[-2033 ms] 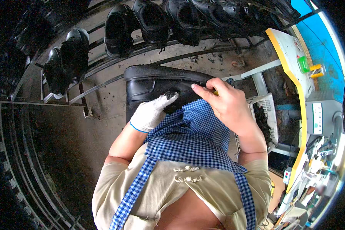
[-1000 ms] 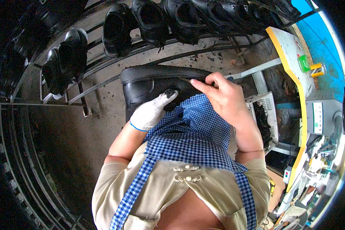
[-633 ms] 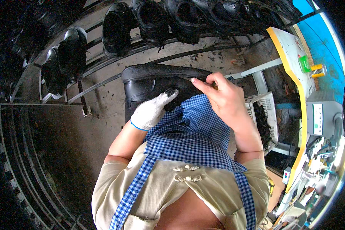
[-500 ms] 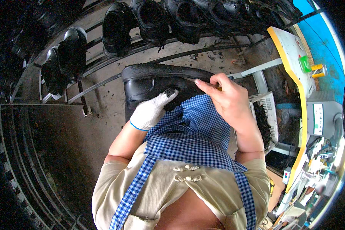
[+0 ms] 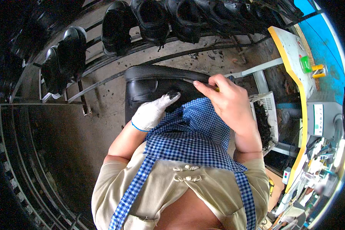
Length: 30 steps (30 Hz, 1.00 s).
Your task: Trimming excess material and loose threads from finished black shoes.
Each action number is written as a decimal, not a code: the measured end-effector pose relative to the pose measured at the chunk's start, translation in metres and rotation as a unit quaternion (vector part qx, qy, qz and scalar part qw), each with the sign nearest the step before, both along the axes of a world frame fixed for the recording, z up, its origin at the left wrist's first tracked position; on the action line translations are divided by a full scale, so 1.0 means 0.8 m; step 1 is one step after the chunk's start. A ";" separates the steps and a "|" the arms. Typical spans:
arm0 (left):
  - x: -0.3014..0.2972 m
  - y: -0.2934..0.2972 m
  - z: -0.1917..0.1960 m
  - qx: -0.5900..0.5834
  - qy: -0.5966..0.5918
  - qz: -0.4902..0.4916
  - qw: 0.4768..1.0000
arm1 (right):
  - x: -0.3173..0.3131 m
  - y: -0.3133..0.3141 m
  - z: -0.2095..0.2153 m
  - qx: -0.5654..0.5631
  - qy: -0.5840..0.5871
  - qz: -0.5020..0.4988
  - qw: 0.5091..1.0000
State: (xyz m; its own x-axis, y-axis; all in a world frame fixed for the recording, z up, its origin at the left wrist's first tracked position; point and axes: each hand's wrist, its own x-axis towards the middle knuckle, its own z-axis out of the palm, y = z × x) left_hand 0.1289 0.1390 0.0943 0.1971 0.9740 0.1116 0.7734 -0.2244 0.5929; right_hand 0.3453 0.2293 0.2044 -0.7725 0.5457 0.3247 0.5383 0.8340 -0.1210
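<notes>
boot: a black rubber boot lies on its side across the person's lap, on the blue checked apron, sole edge turned up and away from the body, shaft end toward the person's left.
left hand: the left hand wears a white work glove with blackened fingertips; it presses flat on the boot's side with fingers spread rather than curled round anything, steadying it.
right hand: the bare right hand is closed in a pinch on a thin tool with a yellow handle; its slim tip rests on the sole edge.
change: over the last two seconds the boot has rolled slightly and sits a little farther out on the lap; the right hand has slid a short way along the sole edge. the gloved hand has kept its place.
meaning: judged from this, the trimming along the sole rim is mid-pass, with the boot turned bit by bit to feed a fresh edge.
around: a row of black boots hangs on a rack beyond the lap; a white crate of black scraps sits to the right.
</notes>
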 end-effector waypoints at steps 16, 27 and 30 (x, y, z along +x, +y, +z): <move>0.001 0.001 0.028 0.041 -0.047 0.047 0.997 | 0.038 0.009 -0.032 -0.041 0.216 -0.075 0.973; 0.007 -0.009 0.022 0.016 0.037 -0.013 0.999 | 0.005 -0.005 -0.016 -0.036 0.187 -0.021 0.981; 0.016 -0.007 0.010 0.134 -0.039 -0.062 0.988 | -0.021 -0.001 -0.019 -0.029 0.182 0.029 0.982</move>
